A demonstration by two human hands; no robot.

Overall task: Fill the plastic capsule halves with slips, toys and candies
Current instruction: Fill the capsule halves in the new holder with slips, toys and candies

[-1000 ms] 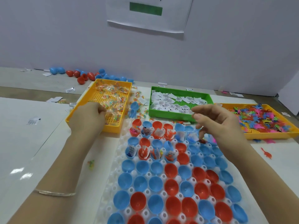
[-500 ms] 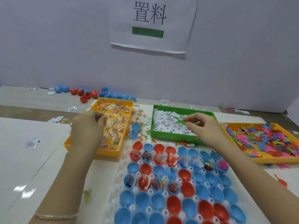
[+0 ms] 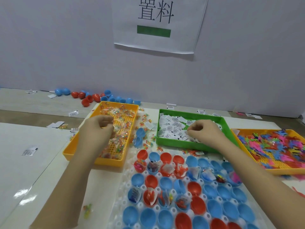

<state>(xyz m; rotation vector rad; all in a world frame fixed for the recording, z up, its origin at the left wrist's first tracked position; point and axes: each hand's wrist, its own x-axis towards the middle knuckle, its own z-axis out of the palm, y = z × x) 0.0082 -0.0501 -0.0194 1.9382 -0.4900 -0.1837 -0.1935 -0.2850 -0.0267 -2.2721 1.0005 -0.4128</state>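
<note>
Left hand: our left hand (image 3: pixel 97 129) is curled down into the candies (image 3: pixel 122 116), fingers closed round a clear packet so it lifts straight out.
Right hand: our right hand (image 3: pixel 206 131) pinches at the slips (image 3: pixel 171 128), thumb and fingertip pressed together on one. Can't tell if more than one came up with it.
Why both at once: our guess is two fillings per reach, so fewer trips.
Trays: candies sit in the yellow tray (image 3: pixel 79 154) on the left and slips in the green tray (image 3: pixel 181 144) in the middle. The toys (image 3: pixel 272 146) are in the orange tray (image 3: pixel 280 171) on the right. All three are lined up just behind the rack, so each is a short reach.
Capsule halves: the capsule halves (image 3: pixel 231 210) stand open side up in the white rack (image 3: pixel 118 204), closest to us. That way stuff just drops in.
Progress: some far halves hold paper and bits, the near ones are bare, so lots left.
Watch out: packets cling together, so we'd shake off extras first.
</note>
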